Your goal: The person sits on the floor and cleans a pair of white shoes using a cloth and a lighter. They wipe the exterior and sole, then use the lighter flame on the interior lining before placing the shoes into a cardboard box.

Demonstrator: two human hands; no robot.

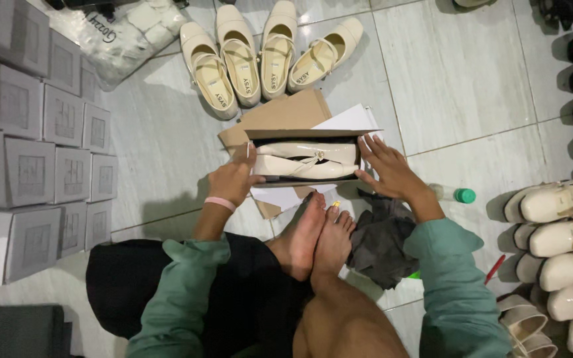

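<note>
An open shoe box [313, 134] lies on the tiled floor in front of my crossed bare feet. Inside it a pair of glossy cream strap shoes [303, 160] lies on its side. My left hand [235, 179] grips the box's left end, thumb over its edge. At the right end my right hand [386, 169] rests with fingers spread against the box wall and the white paper [349, 120] sticking out behind it. Brown cardboard [286, 113] lies under the box.
Several cream shoes [266, 53] lie in a row beyond the box. Stacked grey shoe boxes [34, 132] fill the left. More cream shoes [565, 252] crowd the right edge. A green-capped bottle [455, 195], a dark cloth [382, 238] and a plastic bag [124, 33] lie nearby.
</note>
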